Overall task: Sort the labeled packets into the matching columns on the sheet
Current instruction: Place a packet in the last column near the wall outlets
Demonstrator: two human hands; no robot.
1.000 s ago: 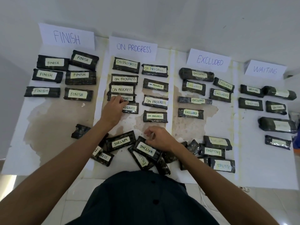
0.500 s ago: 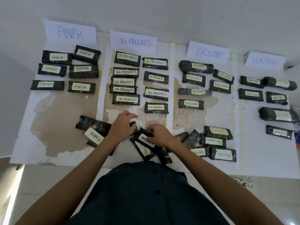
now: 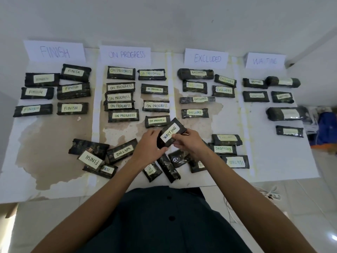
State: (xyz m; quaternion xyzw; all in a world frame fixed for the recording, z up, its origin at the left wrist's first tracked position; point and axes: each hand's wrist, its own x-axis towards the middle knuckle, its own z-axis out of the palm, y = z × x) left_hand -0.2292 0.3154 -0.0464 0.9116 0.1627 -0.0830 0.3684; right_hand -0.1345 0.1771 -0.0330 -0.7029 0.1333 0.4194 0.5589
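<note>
A dark packet labeled WAITING (image 3: 170, 133) is lifted above the sheet (image 3: 54, 143), held between both hands. My left hand (image 3: 148, 146) grips its lower left end and my right hand (image 3: 189, 141) pinches its right side. Header cards read FINISH (image 3: 54, 52), ON PROGRESS (image 3: 126, 54), EXCLUDED (image 3: 207, 58) and WAITING (image 3: 264, 61), each with several sorted packets below. Unsorted packets lie near the front edge: a FINISH packet (image 3: 91, 158), a WAITING packet (image 3: 122, 151), an EXCLUDED packet (image 3: 223, 148) and another WAITING packet (image 3: 235, 162).
The sheet lies on a white surface with brown stains at the left and middle. More unsorted dark packets (image 3: 168, 168) sit under my wrists. A blue item (image 3: 326, 128) and cables (image 3: 271, 195) lie off the right edge on the tiled floor.
My left hand came back from the ON PROGRESS column to the pile. Both hands picked the WAITING packet out of the pile and raised it.
</note>
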